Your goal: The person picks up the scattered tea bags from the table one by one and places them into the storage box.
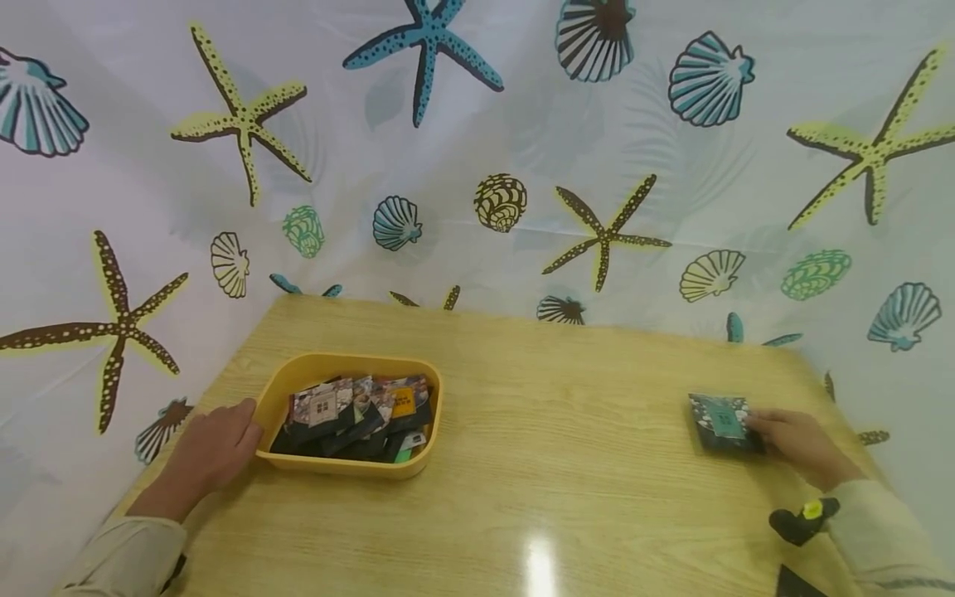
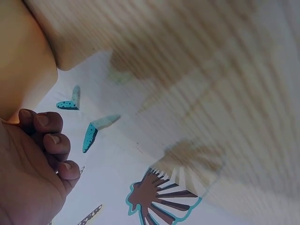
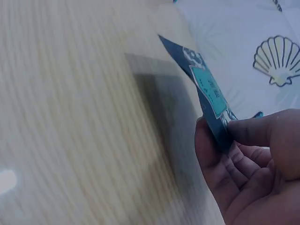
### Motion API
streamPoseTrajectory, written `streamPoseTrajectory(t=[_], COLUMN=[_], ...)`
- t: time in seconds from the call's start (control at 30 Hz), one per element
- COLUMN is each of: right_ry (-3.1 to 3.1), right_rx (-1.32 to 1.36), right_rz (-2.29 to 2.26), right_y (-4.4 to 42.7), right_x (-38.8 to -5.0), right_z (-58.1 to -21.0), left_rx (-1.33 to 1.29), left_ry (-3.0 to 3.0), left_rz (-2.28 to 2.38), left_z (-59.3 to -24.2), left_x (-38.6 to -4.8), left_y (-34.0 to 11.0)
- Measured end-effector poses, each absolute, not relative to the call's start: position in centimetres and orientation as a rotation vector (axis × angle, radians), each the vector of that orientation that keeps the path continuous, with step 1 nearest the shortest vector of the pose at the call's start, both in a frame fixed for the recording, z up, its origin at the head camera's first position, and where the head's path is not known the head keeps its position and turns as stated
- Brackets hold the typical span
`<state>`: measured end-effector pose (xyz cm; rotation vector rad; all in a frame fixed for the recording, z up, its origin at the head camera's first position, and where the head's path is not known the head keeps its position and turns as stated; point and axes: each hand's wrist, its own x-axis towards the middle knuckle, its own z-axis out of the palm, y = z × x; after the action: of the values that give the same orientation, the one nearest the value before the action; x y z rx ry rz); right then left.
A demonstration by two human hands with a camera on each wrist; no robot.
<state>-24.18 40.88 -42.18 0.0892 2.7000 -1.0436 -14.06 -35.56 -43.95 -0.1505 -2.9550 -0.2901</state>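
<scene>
My left hand (image 1: 216, 448) grips the left rim of a yellow plastic basket (image 1: 343, 469) on the left side of the table. Several small flat packets (image 1: 321, 412), dark with printed fronts, are heaped inside it. In the left wrist view the fingers of that hand (image 2: 33, 168) curl beside the basket wall (image 2: 28, 61); the thumb is hidden. Far to the right, my right hand (image 1: 802, 444) pinches one dark packet with a teal label (image 1: 722, 421) by its edge. Seen from the right wrist, the packet (image 3: 211, 91) is tilted above the tabletop, between thumb and fingers.
A light wood table (image 1: 567, 431) spreads between the two hands. White cloth with starfish and shell prints (image 1: 462, 149) hangs behind the table and along both sides. A dark corner of something (image 1: 794, 583) shows at the lower right.
</scene>
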Motion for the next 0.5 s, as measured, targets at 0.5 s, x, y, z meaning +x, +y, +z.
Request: streamPoseTrajectory(t=[0.5], right_ry=[2.222], right_rx=[-0.068], right_rz=[-1.532], right_y=[31.4], right_x=[-24.3], right_z=[-40.0], left_rx=[-0.145], left_ry=[-2.962], left_rz=[-0.300], left_z=[-43.9], left_x=[-14.0], left_y=[-35.6])
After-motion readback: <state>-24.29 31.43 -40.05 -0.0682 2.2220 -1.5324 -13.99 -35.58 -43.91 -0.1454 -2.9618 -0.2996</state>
